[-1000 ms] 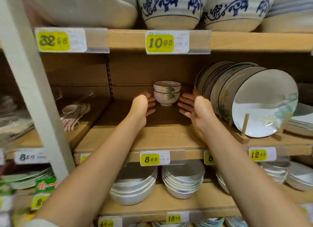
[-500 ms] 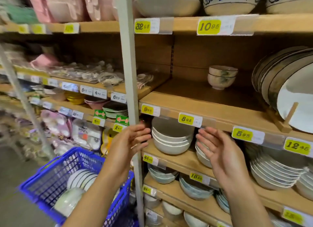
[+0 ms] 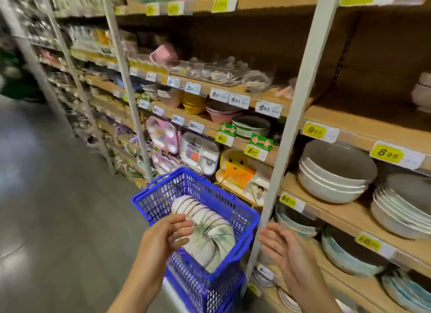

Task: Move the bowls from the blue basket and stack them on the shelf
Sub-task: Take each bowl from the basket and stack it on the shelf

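Note:
A blue plastic basket (image 3: 240, 215) sits low in front of the shelving, holding a curved row of several small pale bowls (image 3: 210, 226) lying on their sides. My left hand (image 3: 163, 238) hovers at the near end of that row, fingers relaxed and spread, empty. My right hand (image 3: 286, 247) is open, palm turned inward, just right of the basket beside a grey upright post (image 3: 275, 184). At the far right edge, two stacked small bowls (image 3: 423, 93) stand on the wooden shelf (image 3: 363, 123), blurred and partly cut off.
Wooden shelves run along the right, packed with stacks of large white bowls (image 3: 333, 172), plates (image 3: 403, 210), pink and yellow dishes and yellow price tags. Grey floor (image 3: 46, 207) lies to the left of the basket.
Both hands dropped from the shelf, where they left the two stacked bowls, down to the basket. The view swung left and down, bringing the basket to the centre.

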